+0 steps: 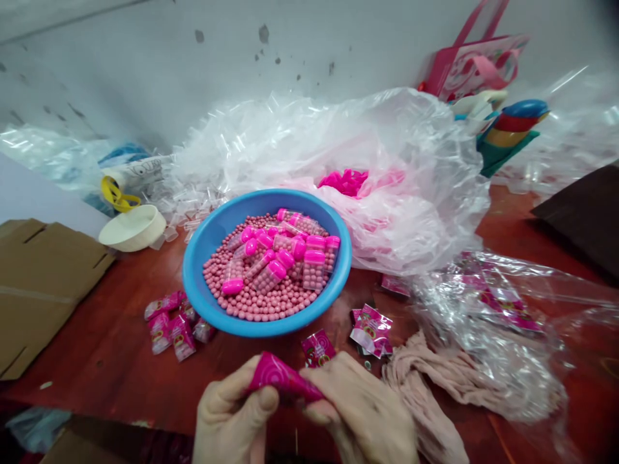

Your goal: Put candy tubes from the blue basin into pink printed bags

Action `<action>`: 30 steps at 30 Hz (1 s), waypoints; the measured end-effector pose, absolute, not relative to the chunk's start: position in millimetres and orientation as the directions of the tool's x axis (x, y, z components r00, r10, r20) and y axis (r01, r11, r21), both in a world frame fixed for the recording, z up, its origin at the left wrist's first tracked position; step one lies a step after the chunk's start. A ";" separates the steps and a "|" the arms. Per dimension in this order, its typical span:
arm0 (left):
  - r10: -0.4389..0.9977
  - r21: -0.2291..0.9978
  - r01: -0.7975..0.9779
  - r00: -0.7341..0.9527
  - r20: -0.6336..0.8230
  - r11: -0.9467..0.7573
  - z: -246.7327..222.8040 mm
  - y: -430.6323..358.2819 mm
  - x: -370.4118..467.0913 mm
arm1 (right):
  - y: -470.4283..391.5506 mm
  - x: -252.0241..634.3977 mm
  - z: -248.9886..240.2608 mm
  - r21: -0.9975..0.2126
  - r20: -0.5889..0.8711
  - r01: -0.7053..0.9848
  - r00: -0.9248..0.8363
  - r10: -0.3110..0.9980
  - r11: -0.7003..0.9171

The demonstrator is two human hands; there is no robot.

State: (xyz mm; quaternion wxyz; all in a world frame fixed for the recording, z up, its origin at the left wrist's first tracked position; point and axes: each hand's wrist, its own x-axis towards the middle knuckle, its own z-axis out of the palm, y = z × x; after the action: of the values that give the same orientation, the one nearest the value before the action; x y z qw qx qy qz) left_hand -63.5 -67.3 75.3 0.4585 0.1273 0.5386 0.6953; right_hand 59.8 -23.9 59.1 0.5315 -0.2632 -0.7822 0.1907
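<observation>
Near the front edge of the red table, my left hand pinches one end of a magenta packet. The fingers of my right hand are closed on the packet's other end. Just beyond my hands is a blue basin of pink beads, with several clear bead-filled bottles with bright pink caps lying on them. Small magenta packets are piled left of the basin. Flat magenta packets lie to its right, and another is just behind my right hand.
A large clear bag holding pink caps stands behind the basin. Cardboard and a white bowl are at the left. A beige cloth and clear plastic lie at the right.
</observation>
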 end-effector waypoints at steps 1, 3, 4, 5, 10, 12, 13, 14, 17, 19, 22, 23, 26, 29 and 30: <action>0.736 0.866 -0.499 -0.599 -0.316 -0.034 80.5 -63.2 -67.9 | -17.0 53.5 64.2 -0.604 0.736 0.194 -0.237 0.635 0.773; 0.677 0.862 -0.497 -0.667 -0.309 -0.096 87.8 -54.0 -78.1 | 0.1 38.8 71.0 -0.718 0.563 0.277 -0.308 0.767 0.639; 0.670 0.864 -0.488 -0.684 -0.289 -0.126 89.7 -49.3 -83.6 | 9.8 30.4 72.4 -0.724 0.481 0.407 -0.279 0.831 0.556; 0.668 0.864 -0.478 -0.697 -0.262 -0.159 90.7 -44.8 -89.1 | 19.7 21.5 72.6 -0.669 0.355 0.580 -0.300 0.885 0.465; 0.686 0.811 -0.517 -0.696 -0.211 -0.274 89.4 -28.8 -110.2 | 56.1 -17.8 63.5 -0.537 0.245 0.739 -0.325 0.914 0.407; 0.693 0.789 -0.535 -0.692 -0.204 -0.302 88.5 -24.9 -116.5 | 59.8 -25.7 58.1 -0.528 0.251 0.738 -0.336 0.908 0.419; 0.693 0.779 -0.541 -0.693 -0.199 -0.318 87.8 -23.1 -120.1 | 59.9 -28.1 55.1 -0.533 0.262 0.729 -0.340 0.903 0.429; 0.693 0.768 -0.549 -0.694 -0.197 -0.331 86.7 -21.3 -124.1 | 59.3 -30.2 51.7 -0.542 0.277 0.716 -0.341 0.898 0.439; 0.705 0.711 -0.608 -0.673 -0.225 -0.354 80.9 -16.4 -138.0 | 56.3 -37.4 40.6 -0.586 0.326 0.659 -0.340 0.882 0.471; 0.718 0.661 -0.652 -0.653 -0.242 -0.370 77.0 -13.9 -145.6 | 55.3 -44.4 35.0 -0.623 0.358 0.598 -0.354 0.864 0.504; 0.710 0.624 -0.668 -0.660 -0.244 -0.406 76.8 -11.1 -148.2 | 57.9 -53.0 35.8 -0.690 0.380 0.495 -0.373 0.846 0.528; 0.694 0.625 -0.660 -0.675 -0.251 -0.416 78.5 -10.0 -146.6 | 60.2 -53.8 38.6 -0.716 0.374 0.469 -0.369 0.851 0.518; 0.629 0.635 -0.626 -0.729 -0.269 -0.453 85.5 -5.4 -138.8 | 69.3 -48.1 48.7 -0.791 0.329 0.416 -0.329 0.885 0.449; 0.608 0.645 -0.602 -0.751 -0.258 -0.469 88.7 0.1 -132.5 | 73.8 -34.6 51.0 -0.831 0.307 0.369 -0.317 0.897 0.415; 0.613 0.651 -0.600 -0.749 -0.251 -0.466 88.2 1.6 -131.2 | 72.8 -30.3 49.3 -0.838 0.308 0.352 -0.326 0.894 0.417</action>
State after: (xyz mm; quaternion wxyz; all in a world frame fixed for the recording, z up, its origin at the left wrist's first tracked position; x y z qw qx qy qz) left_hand -131.2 1.6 88.2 0.3543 0.0090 0.3763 0.8560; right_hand -30.3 72.8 49.3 0.4000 -0.4205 -0.7407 0.3385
